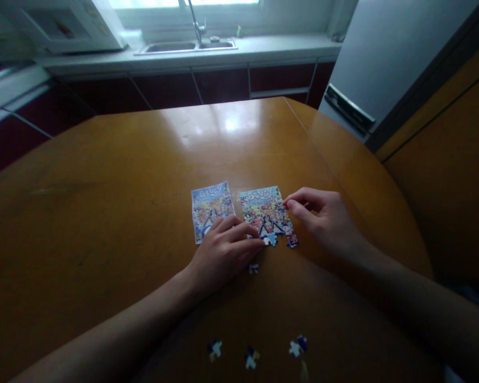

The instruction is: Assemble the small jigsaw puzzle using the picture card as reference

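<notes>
A partly assembled jigsaw puzzle [263, 205] lies on the table, its lower edge ragged with gaps. Left of it is a printed picture sheet [211, 199] with the same colourful design. My left hand [223, 247] lies palm down with fingers stretched, across the sheet's lower right and the puzzle's lower left corner, hiding both there. At the puzzle's right edge my right hand [323, 218] has thumb and forefinger pinched together; whatever is between the tips is too small to make out. Just below my left fingers sits a loose puzzle piece [253, 269].
Nearer me on the wooden table [104, 213] are more loose pieces: a left one [215, 349], a middle one [251, 357] and a right one [298, 346]. Beyond the table stand a counter with a sink [167, 48] and a fridge [395, 58].
</notes>
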{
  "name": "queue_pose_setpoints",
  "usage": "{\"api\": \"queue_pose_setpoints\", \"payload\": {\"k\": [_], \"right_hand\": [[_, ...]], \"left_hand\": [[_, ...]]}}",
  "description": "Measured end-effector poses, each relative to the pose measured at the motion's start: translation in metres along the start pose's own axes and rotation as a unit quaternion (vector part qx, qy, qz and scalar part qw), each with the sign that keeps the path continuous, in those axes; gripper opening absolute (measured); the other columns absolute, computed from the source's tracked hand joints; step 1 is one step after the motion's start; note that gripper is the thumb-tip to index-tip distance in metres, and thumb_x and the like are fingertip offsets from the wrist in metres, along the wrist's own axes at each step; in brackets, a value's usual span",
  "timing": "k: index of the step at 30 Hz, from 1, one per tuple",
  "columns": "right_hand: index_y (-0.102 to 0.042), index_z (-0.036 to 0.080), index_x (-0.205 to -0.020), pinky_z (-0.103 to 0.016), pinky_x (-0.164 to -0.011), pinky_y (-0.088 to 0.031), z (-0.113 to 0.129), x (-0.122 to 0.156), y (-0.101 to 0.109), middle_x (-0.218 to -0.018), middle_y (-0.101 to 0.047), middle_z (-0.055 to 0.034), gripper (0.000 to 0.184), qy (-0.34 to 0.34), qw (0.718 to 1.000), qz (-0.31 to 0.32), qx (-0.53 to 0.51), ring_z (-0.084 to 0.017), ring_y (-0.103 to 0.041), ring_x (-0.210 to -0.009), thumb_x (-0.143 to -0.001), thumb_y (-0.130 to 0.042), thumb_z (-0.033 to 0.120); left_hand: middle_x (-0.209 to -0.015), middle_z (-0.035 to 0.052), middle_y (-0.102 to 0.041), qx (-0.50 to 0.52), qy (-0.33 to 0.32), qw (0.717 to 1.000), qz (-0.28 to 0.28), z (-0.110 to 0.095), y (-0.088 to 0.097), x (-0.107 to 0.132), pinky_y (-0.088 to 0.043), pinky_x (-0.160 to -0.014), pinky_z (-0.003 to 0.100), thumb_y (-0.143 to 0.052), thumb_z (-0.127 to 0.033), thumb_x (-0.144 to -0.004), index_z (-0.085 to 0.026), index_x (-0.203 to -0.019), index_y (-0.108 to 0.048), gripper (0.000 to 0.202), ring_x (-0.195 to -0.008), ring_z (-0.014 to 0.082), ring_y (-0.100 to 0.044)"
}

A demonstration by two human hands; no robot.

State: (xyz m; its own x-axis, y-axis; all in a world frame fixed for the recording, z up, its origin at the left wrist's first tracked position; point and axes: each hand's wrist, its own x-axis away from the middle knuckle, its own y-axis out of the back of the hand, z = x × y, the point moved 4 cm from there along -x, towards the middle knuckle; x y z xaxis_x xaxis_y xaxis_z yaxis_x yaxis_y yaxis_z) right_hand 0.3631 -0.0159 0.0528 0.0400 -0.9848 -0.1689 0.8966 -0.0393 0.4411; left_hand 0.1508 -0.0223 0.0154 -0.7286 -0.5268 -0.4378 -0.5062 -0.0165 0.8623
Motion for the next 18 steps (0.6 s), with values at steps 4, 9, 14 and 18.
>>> {"api": "queue_pose_setpoints", "payload": {"k": [4, 9, 14, 18], "right_hand": [[-0.074, 0.016, -0.084, -0.030, -0.062, -0.048, -0.0005, 0.0003, -0.0014, -0.079, -0.073, -0.0049, 0.018, 0.000, 1.000, 0.011, -0.005, -0.018, -0.065, -0.070, -0.091, -0.062, 0.029], [-0.073, 0.016, -0.084, -0.030, -0.062, -0.048, -0.0012, 0.0010, -0.0021, -0.079, -0.073, -0.0049, 0.018, 0.005, 1.000, 0.024, 0.006, -0.018, -0.065, -0.072, -0.091, -0.062, 0.028], [-0.073, 0.016, -0.086, -0.030, -0.065, -0.049, -0.0019, 0.0011, -0.0030, -0.081, -0.073, -0.0048, 0.016, 0.013, 0.999, 0.036, 0.014, -0.018, -0.066, -0.074, -0.091, -0.062, 0.027], [-0.074, 0.017, -0.089, -0.031, -0.066, -0.048, -0.0041, 0.0012, -0.0042, -0.082, -0.072, -0.0048, 0.015, 0.018, 0.998, 0.049, 0.029, -0.019, -0.065, -0.076, -0.090, -0.062, 0.024]], "left_hand": [[-0.102, -0.0015, -0.074, -0.004, -0.002, 1.000, 0.008, 0.0013, -0.0009, 0.0018, -0.039, -0.082, 0.036, -0.067, -0.025, -0.092, -0.032, -0.101, -0.073, 0.013, -0.090, 0.0181, -0.056], [-0.105, -0.0013, -0.072, 0.002, -0.004, 1.000, 0.020, 0.0006, -0.0001, 0.0004, -0.039, -0.083, 0.035, -0.066, -0.025, -0.094, -0.032, -0.103, -0.072, 0.013, -0.091, 0.0183, -0.055], [-0.106, -0.0018, -0.071, -0.009, 0.001, 1.000, 0.027, -0.0018, -0.0005, -0.0005, -0.040, -0.083, 0.035, -0.064, -0.024, -0.094, -0.031, -0.103, -0.071, 0.013, -0.092, 0.0189, -0.055], [-0.107, -0.0001, -0.070, 0.002, 0.008, 0.999, 0.038, -0.0034, -0.0010, -0.0008, -0.042, -0.085, 0.037, -0.063, -0.022, -0.093, -0.029, -0.104, -0.070, 0.015, -0.095, 0.0201, -0.055]]}}
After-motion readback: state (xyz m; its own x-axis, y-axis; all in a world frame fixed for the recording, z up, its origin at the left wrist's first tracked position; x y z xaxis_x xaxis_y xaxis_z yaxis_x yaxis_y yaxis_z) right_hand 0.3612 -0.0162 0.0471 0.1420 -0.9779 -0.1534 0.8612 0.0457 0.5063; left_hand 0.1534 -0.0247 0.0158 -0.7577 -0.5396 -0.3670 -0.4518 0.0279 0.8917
